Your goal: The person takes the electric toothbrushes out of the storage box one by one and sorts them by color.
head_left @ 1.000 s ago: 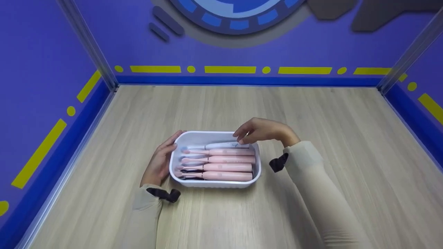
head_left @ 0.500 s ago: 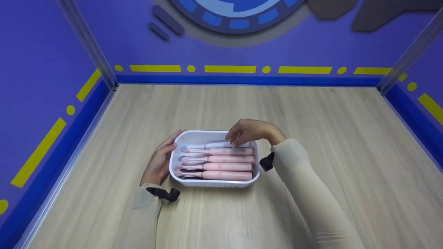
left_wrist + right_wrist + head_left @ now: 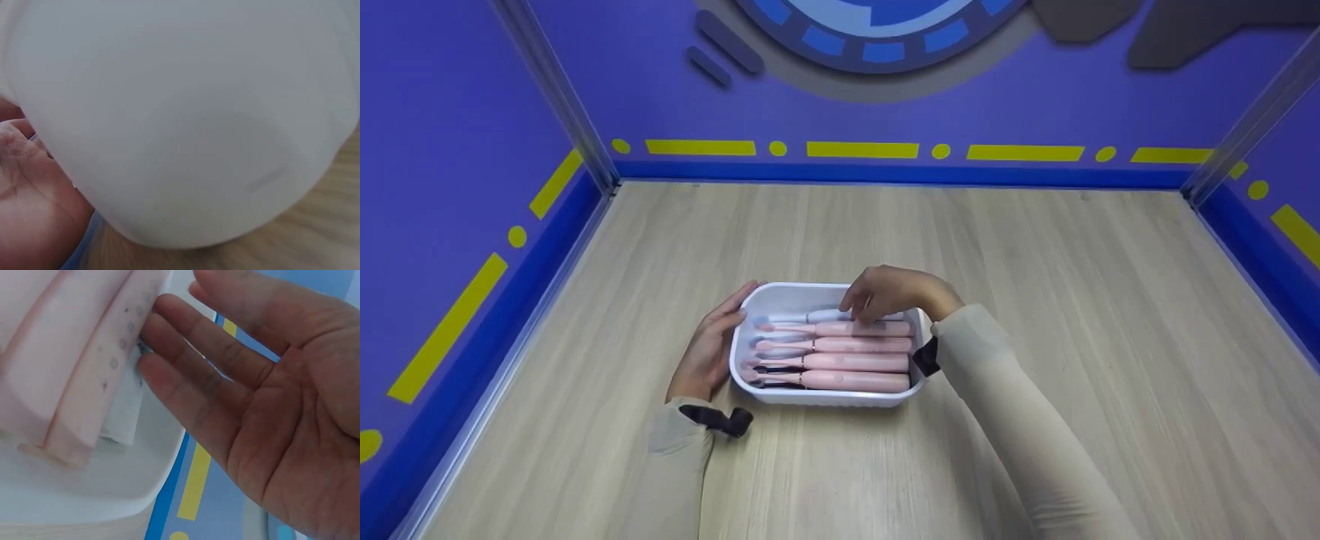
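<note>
A white plastic bin (image 3: 825,400) sits on the table, with several pink electric toothbrushes (image 3: 859,362) lying side by side in it. Behind them, along the far wall, lies a white electric toothbrush (image 3: 823,316), partly covered by my right hand (image 3: 889,291). That hand reaches over the back of the bin, its fingers loosely bent; the right wrist view puts the fingertips (image 3: 154,374) at the white toothbrush's side, and whether they touch it is unclear. My left hand (image 3: 709,346) holds the bin's left end, thumb at the rim and fingers along the outside.
Dark toothbrush parts (image 3: 780,385) show beneath the front pink ones. The wooden tabletop (image 3: 840,232) is bounded by blue panels (image 3: 840,112) with yellow marks at the back and both sides. Each wrist wears a black camera mount, such as the left one (image 3: 716,420).
My right hand has moved left and slightly lower over the far side of the bin, along the white toothbrush. My left hand and the bin stay in place.
</note>
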{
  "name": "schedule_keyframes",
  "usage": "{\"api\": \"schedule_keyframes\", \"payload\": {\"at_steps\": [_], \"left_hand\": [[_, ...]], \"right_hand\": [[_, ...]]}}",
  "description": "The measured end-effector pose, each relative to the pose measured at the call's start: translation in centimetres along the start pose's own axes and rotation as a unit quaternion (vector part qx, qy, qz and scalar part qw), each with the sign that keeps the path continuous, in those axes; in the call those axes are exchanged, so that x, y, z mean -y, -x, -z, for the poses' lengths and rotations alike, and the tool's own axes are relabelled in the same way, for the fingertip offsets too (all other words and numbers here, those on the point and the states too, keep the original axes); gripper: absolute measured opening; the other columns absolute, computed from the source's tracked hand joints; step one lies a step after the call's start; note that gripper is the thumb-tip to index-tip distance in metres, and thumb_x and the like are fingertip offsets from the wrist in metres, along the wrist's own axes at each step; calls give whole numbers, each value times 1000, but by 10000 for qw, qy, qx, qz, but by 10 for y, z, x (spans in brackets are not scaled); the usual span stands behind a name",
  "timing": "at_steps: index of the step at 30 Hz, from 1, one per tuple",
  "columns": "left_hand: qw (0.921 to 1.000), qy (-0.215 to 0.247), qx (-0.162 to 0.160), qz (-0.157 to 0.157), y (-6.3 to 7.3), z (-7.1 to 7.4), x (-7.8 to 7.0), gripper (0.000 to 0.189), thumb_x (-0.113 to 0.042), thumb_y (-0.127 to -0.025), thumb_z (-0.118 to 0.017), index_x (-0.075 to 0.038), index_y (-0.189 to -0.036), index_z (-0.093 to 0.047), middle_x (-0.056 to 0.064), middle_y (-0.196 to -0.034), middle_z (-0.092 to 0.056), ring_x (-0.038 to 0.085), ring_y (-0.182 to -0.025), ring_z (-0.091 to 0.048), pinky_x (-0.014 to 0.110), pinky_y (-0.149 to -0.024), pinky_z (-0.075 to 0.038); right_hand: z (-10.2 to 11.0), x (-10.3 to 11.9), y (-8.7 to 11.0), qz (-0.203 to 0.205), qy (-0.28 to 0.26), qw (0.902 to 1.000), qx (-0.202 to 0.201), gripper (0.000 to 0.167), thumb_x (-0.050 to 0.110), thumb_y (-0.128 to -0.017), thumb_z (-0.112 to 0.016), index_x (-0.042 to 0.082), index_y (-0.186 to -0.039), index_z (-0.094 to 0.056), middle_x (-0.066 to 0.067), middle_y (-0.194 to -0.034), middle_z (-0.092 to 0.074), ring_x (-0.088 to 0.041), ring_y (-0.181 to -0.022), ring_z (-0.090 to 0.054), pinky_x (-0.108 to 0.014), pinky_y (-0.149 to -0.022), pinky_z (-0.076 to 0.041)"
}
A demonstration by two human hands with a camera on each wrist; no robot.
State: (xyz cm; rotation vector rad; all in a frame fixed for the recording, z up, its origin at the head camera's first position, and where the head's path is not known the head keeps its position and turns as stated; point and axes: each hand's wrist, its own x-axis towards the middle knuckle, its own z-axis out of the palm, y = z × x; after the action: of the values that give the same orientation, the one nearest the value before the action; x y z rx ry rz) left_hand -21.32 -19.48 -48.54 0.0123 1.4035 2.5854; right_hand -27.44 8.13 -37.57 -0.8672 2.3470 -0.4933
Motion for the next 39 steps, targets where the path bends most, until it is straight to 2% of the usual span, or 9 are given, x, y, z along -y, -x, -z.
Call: {"api": "schedule_keyframes", "payload": {"at_steps": [9, 16, 24, 32, 39], "left_hand": [[10000, 11, -54, -5, -1, -1, 0, 50, -1, -99, -32, -2, -149, -30, 10, -158, -28, 19, -147, -21, 34, -121, -15], [10000, -1, 8, -59, -1, -1, 0, 50, -2, -100, -32, -1, -150, -28, 10, -158, -26, 18, -147, -19, 32, -122, -13], [10000, 29, -15, -79, -1, -1, 1, 50, -1, -100, -33, -1, -149, -29, 11, -158, -27, 19, -147, -20, 33, -122, -14], [10000, -54, -26, -45, -1, -1, 0, 50, -2, -100, -33, -1, -149, -29, 10, -158, -27, 18, -147, -19, 32, -122, -14], [9998, -204, -41, -54, 0, 0, 0, 49, -2, -100, -34, -3, -150, -30, 10, -157, -29, 16, -147, -21, 30, -121, -14]], "right_hand": [[-8, 9, -3, -275, 309, 9991, 15, 33, 11, -82, -72, 13, -115, -71, -5, -103, -71, -16, -96, -61, -35, -87, -52], [-11, 9, -4, -264, 468, 9986, -16, 35, 6, -80, -68, 12, -114, -71, -5, -103, -68, -15, -93, -57, -32, -83, -50], [-12, 11, -5, -301, 531, 9981, 31, 30, 0, -80, -68, 12, -107, -72, 1, -87, -60, -12, -81, -49, -24, -69, -41], [-14, 12, -5, -304, 616, 9975, 131, 32, -3, -82, -65, 10, -111, -69, -2, -98, -65, -13, -90, -54, -30, -83, -49], [-15, 15, -5, -254, 841, 9960, 159, 32, -4, -84, -63, 10, -113, -68, -6, -107, -66, -16, -96, -55, -33, -89, -49]]}}
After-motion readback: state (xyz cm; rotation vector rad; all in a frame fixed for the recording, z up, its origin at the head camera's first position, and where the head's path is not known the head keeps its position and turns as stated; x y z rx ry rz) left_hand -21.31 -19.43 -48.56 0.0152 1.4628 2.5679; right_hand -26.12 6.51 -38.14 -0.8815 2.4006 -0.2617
